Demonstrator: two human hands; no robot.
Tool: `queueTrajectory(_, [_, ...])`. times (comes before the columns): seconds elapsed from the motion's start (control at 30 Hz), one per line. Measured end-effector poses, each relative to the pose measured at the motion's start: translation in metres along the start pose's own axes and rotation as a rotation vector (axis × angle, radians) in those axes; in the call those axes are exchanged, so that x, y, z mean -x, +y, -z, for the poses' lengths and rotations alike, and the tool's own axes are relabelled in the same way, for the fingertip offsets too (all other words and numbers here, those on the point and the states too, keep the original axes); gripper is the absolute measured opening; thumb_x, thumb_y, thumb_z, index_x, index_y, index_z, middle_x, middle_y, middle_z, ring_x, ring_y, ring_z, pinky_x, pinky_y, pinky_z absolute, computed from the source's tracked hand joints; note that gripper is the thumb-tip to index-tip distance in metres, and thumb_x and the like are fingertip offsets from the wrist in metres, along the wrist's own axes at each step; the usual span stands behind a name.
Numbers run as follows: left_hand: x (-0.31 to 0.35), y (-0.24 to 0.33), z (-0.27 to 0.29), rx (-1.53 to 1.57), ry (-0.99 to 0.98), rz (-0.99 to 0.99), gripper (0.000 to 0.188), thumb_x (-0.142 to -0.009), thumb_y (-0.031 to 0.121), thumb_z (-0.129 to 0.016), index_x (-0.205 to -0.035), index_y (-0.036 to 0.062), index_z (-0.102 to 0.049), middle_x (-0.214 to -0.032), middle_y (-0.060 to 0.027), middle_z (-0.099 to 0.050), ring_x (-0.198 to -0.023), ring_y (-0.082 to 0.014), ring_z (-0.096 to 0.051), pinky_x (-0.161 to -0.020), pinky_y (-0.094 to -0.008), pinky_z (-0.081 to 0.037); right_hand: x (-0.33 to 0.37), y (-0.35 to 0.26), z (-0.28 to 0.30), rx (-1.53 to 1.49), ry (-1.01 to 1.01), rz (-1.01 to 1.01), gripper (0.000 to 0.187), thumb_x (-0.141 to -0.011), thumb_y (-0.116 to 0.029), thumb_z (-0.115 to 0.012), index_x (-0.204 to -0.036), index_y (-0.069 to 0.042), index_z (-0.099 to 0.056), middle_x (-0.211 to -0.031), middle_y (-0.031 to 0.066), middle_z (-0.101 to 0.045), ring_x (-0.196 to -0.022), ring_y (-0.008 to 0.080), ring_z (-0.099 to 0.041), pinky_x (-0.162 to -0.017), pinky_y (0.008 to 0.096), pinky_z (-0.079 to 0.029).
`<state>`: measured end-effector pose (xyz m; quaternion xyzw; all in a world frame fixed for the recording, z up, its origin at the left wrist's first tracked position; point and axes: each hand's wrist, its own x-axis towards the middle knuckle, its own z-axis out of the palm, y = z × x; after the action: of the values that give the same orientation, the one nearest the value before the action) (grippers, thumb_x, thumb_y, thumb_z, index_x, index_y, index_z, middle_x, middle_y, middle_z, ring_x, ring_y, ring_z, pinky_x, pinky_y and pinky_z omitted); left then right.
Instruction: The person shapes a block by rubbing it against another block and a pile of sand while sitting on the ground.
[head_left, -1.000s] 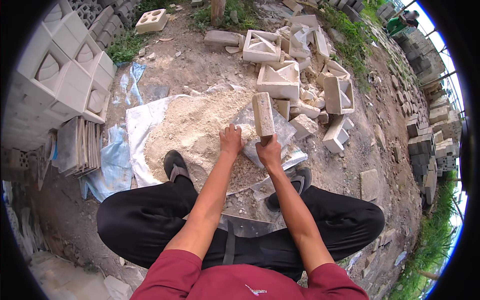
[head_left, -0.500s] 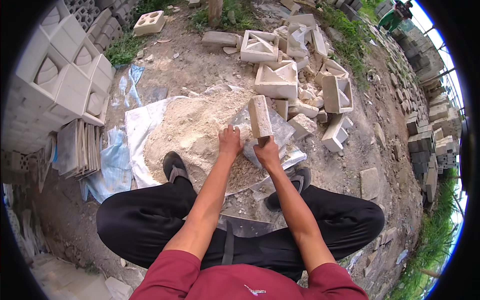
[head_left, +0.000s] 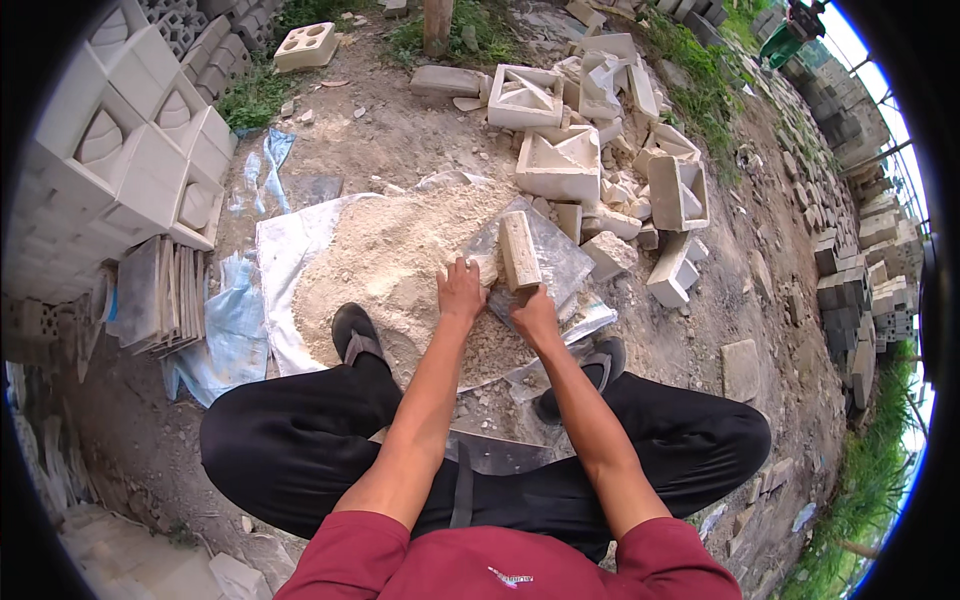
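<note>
My right hand (head_left: 535, 315) is closed around the handle of a wooden mallet (head_left: 519, 250), its long block-shaped head pointing away from me. Beneath the mallet lies a flat grey slab (head_left: 562, 268) dusted with pale powder. My left hand (head_left: 461, 290) grips a pale chunk of broken block (head_left: 487, 268) at the slab's left edge, just left of the mallet head. Part of the chunk is hidden by the fingers. A broad heap of crushed beige material (head_left: 375, 245) spreads left of my hands, over a white sheet (head_left: 285, 245).
Broken decorative blocks (head_left: 558, 165) are piled beyond the slab on the right. Stacked pale blocks (head_left: 130, 130) rise at the left, with leaning thin boards (head_left: 165, 300) and blue plastic (head_left: 235, 335) below them. A wooden post (head_left: 437, 28) stands far ahead. A person (head_left: 790, 38) is at the far right.
The mallet has come down toward the slab, its head now lower and nearer my left hand. My left hand stays at the chunk. The whole view has shifted slightly.
</note>
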<state>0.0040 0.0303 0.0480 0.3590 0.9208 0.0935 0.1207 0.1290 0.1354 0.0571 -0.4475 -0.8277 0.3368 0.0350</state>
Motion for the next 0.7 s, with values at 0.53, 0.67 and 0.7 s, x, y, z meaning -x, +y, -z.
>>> queueTrajectory(0.53, [-0.003, -0.001, 0.001, 0.07, 0.03, -0.008, 0.052, -0.075, 0.028, -0.075, -0.121, 0.01, -0.058, -0.123, -0.0103, -0.049, -0.117, -0.0272, -0.049, -0.095, -0.0451, -0.042, -0.006, -0.005, 0.003, -0.006, -0.053, 0.061, 0.053, -0.077, -0.029, -0.069, -0.11, 0.01, -0.053, -0.097, 0.0324, -0.065, -0.095, 0.0456, -0.064, -0.082, 0.0482, -0.052])
queueTrajectory(0.67, [0.001, -0.018, -0.005, 0.082, 0.06, -0.002, 0.057, -0.073, 0.029, -0.077, -0.122, 0.0093, -0.057, -0.121, -0.011, -0.049, -0.115, -0.0287, -0.05, -0.095, -0.0449, -0.041, -0.006, -0.037, 0.011, -0.14, -0.073, 0.068, 0.054, -0.081, -0.034, -0.068, -0.11, 0.01, -0.053, -0.095, 0.0327, -0.065, -0.092, 0.0466, -0.064, -0.08, 0.0484, -0.052])
queueTrajectory(0.7, [0.001, -0.018, -0.006, 0.09, 0.046, 0.004, 0.057, -0.073, 0.03, -0.077, -0.122, 0.0095, -0.057, -0.12, -0.011, -0.049, -0.115, -0.0287, -0.05, -0.095, -0.0449, -0.041, -0.004, -0.038, 0.007, -0.167, -0.026, 0.087, 0.055, -0.082, -0.035, -0.068, -0.11, 0.01, -0.053, -0.094, 0.0323, -0.065, -0.092, 0.0469, -0.064, -0.079, 0.0484, -0.052])
